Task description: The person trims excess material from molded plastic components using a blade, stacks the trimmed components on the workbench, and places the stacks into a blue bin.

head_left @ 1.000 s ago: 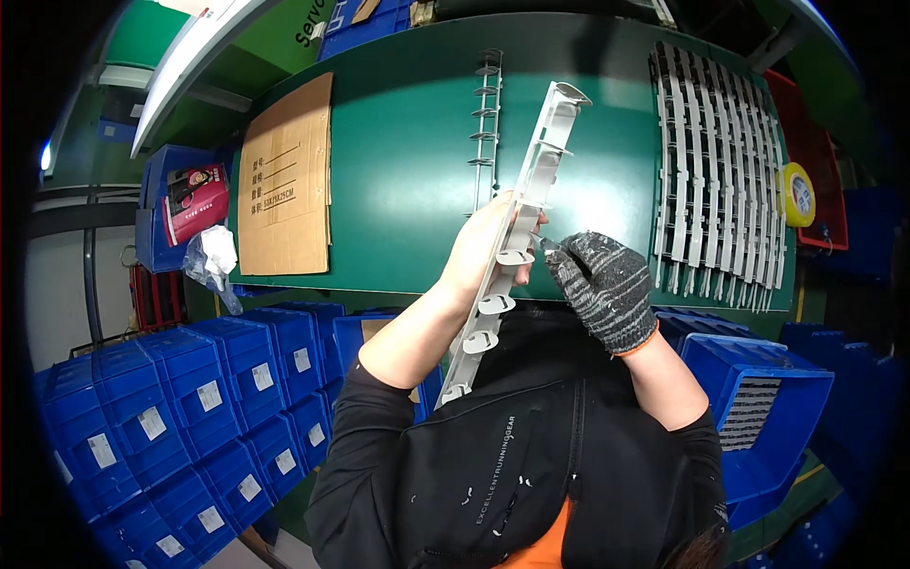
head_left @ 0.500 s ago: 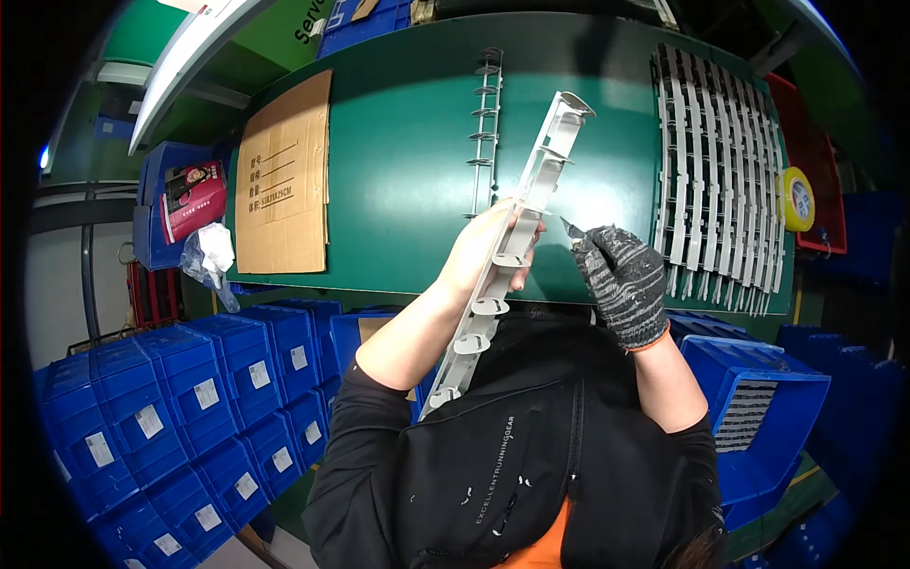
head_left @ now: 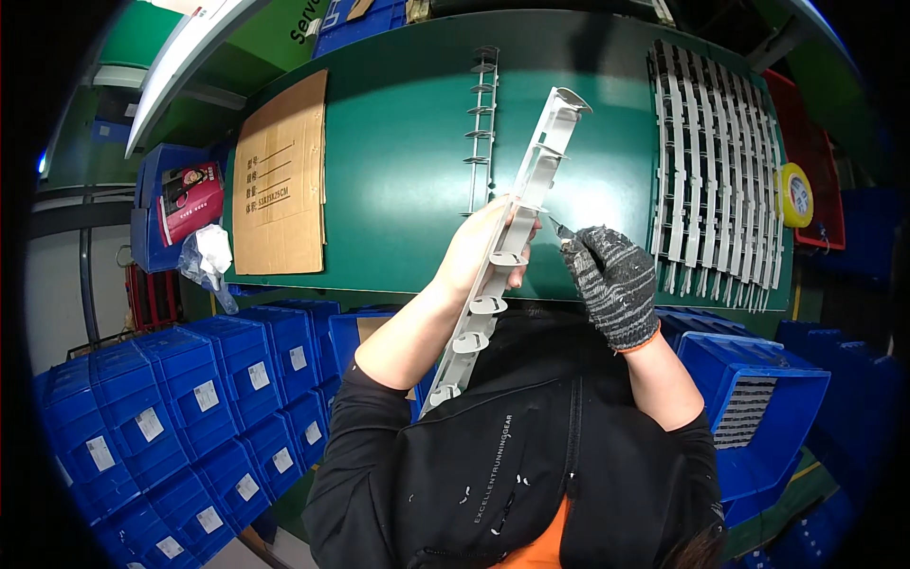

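My bare left hand (head_left: pixel 474 248) is closed around a long light-grey strip (head_left: pixel 533 180) with several curved tabs along it. The strip is tilted, its upper end over the table and its lower end against my jacket. My right hand (head_left: pixel 614 284), in a dark grey striped glove, pinches a thin pointed tool (head_left: pixel 558 225), whose tip lies close to the strip beside my left fingers. Whether the tip touches the strip, I cannot tell. A similar strip (head_left: pixel 482 133) with tabs lies on the table beyond my left hand.
Several grey strips (head_left: pixel 716 180) lie side by side at the right of the green table (head_left: pixel 398 190), beside a yellow tape roll (head_left: pixel 794 196). Flattened cardboard (head_left: pixel 281 180) lies at the left. Blue crates (head_left: pixel 190 398) stand stacked at lower left; an open blue crate (head_left: pixel 758 417) stands at lower right.
My right hand has shifted slightly left, bringing the pointed tool nearer the strip. My left hand keeps its hold, and the strip has barely moved.
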`<act>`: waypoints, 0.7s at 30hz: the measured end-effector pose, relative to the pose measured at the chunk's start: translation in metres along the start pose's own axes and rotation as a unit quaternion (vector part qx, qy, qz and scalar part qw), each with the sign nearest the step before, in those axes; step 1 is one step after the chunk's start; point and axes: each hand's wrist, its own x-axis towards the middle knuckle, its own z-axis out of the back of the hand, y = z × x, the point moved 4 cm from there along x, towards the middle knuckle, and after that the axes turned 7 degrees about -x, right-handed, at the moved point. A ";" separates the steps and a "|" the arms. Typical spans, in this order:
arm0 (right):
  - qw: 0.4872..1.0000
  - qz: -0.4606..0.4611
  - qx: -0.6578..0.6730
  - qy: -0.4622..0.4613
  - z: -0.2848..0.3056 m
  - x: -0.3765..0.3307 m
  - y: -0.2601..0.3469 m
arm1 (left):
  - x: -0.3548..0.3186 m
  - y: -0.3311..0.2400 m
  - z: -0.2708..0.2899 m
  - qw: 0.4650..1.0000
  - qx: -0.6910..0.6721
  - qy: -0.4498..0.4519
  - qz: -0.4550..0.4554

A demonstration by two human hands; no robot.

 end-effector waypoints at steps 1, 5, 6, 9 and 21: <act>1.000 0.003 0.009 -0.011 0.001 -0.001 0.000 | 0.000 -0.001 -0.001 1.000 -0.008 0.002 -0.010; 0.993 -0.047 0.109 -0.024 0.005 -0.006 -0.021 | 0.001 -0.010 -0.001 0.999 0.030 0.020 0.000; 0.980 -0.093 0.177 -0.022 0.006 -0.008 -0.029 | 0.001 -0.013 0.006 0.997 0.067 -0.025 0.011; 0.964 -0.129 0.227 0.052 0.013 0.001 -0.023 | 0.003 -0.014 0.009 0.978 0.189 -0.084 -0.030; 0.996 0.073 -0.036 -0.035 0.013 0.018 -0.003 | 0.004 -0.013 -0.006 0.938 0.320 -0.045 -0.125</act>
